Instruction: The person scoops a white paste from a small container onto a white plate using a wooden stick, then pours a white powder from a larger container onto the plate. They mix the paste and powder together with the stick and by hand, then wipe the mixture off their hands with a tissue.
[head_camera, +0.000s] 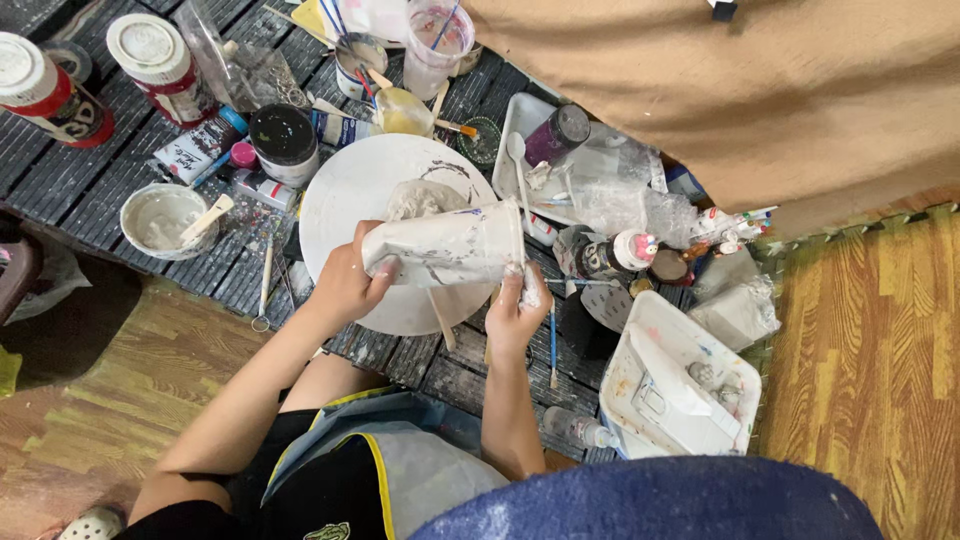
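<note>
Clay cylinder (447, 247), pale grey-white and smeared with darker streaks, lies on its side between both hands above a round white board (345, 190), its wider open end toward the right hand. Left hand (345, 285) is curled around the narrower end, fingers wrapped over the wall. Right hand (515, 312) grips the lower rim of the wide end, fingertips whitened with clay. Just beyond the cylinder, on the board, sits a lump of the same pale clay (418, 198). Out past the left hand a small white bowl (160, 217) holds grey slip with a wooden stick (207, 218) leaning in it; farther off stand a black-lidded jar (284, 140) and two red-and-white tins (155, 60). Beyond the board a clear cup (435, 45) holds brushes. Near the right hand, on its outer side, a white rectangular tray (680, 385) carries paint stains and small lumps, and a thin blue-handled brush (552, 345) lies just beside that wrist.
</note>
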